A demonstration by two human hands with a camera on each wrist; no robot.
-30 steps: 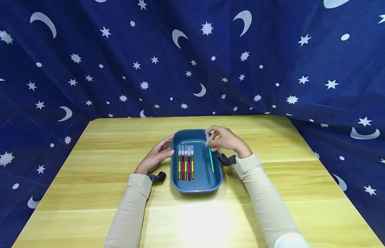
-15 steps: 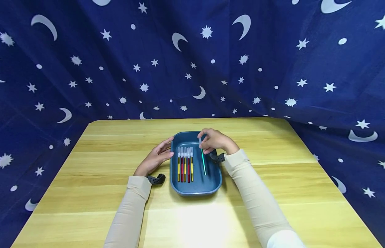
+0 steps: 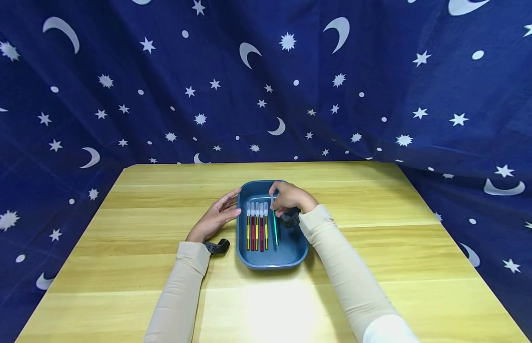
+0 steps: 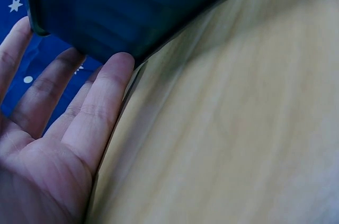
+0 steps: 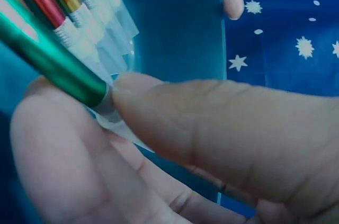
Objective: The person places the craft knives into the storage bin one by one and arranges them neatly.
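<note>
My right hand (image 3: 292, 196) pinches a capped craft knife (image 3: 276, 232) with a shiny green handle by its clear cap end. It is over the blue tray (image 3: 291, 253), its handle pointing toward the tray's front. Close to its left lies a row of several craft knives (image 3: 256, 233) with gold and red handles, clear caps at the far end. In the right wrist view, thumb and finger close on the green knife (image 5: 58, 54) near its collar. My left hand (image 3: 215, 219) has its fingers extended, fingertips touching the tray's left wall (image 4: 111, 17).
The tray rests on a light wooden table (image 3: 163, 200). Behind the table hangs a dark blue curtain (image 3: 231, 109) with white moons and stars. Each wrist wears a black camera mount (image 3: 217, 246).
The right hand has carried the green craft knife leftward from the tray's right side to beside the row. The left hand stays at the tray's left wall.
</note>
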